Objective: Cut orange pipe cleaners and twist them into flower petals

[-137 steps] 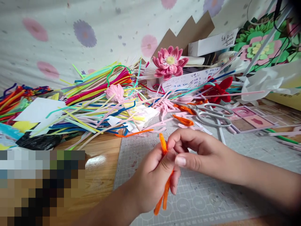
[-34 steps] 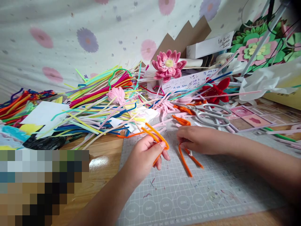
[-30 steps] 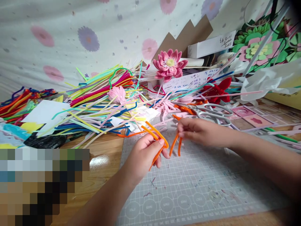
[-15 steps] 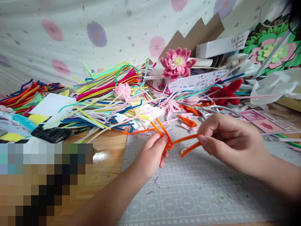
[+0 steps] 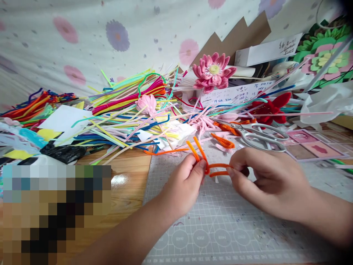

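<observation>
My left hand (image 5: 187,182) pinches orange pipe cleaners (image 5: 200,150) between thumb and fingers, with two ends sticking up above it. To its right, my right hand (image 5: 264,184) is closed on an orange stem (image 5: 219,165) that runs across to the bend at my left fingertips. A second short orange end lies just below that stem. Both hands are over the grey cutting mat (image 5: 209,217). Beyond them rest a folded orange loop (image 5: 223,140) and silver scissors (image 5: 261,136).
Loose coloured pipe cleaners (image 5: 121,129) are heaped along the back. A pink flower (image 5: 213,71), a red flower (image 5: 270,108) and a white box (image 5: 267,49) stand behind. A pink palette (image 5: 317,145) lies at the right.
My right hand has moved left, closer to my left hand, and the orange stem between them shows a shorter length. The whole view has shifted slightly.
</observation>
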`<state>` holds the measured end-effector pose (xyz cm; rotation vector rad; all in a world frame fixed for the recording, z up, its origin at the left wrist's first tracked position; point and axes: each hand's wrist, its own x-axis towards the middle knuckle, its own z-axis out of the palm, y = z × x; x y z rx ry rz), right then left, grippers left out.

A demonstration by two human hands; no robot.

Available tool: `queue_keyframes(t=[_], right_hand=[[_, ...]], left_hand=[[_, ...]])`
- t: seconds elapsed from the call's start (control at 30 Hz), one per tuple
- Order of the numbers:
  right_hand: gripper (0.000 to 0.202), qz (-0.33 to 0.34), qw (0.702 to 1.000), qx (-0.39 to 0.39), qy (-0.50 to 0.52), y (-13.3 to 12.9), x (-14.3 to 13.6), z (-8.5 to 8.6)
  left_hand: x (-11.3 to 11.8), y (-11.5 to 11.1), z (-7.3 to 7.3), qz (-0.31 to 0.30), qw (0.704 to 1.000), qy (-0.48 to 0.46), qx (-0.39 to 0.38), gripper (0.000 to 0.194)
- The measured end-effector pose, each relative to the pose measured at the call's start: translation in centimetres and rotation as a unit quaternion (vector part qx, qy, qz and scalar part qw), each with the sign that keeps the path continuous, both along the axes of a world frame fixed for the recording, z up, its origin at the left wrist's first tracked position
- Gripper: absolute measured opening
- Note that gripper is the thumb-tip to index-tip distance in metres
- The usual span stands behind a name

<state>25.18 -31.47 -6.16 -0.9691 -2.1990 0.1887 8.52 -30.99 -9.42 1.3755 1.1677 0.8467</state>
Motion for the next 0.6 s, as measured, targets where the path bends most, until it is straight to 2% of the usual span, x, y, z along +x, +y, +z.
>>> queue_keyframes(t=[0.1,0.27,0.47,0.6], right_hand=[[0.011,0.022,1.0,-0.002,-0.022,-0.4,-0.3,0.0],[0.013,0.028,0.998,-0.051,-0.006,-0.5,-0.5,0.2],[0.014,0.011,0.995,-0.103,0.004,-0.1,-1.0,-0.1],[0.016,0.038,0.985,-0.168,0.03,0.2,-1.1,-0.6]], left_hand=[[-0.1,-0.2,0.0,-0.004,0.998,0.047,0.04,0.029],[-0.4,-0.1,0.6,-0.017,0.987,0.133,0.089,0.029],[-0.9,0.2,1.2,0.018,0.948,0.268,0.171,0.027],[-0.9,0.1,1.0,0.01,0.927,0.31,0.211,0.025]])
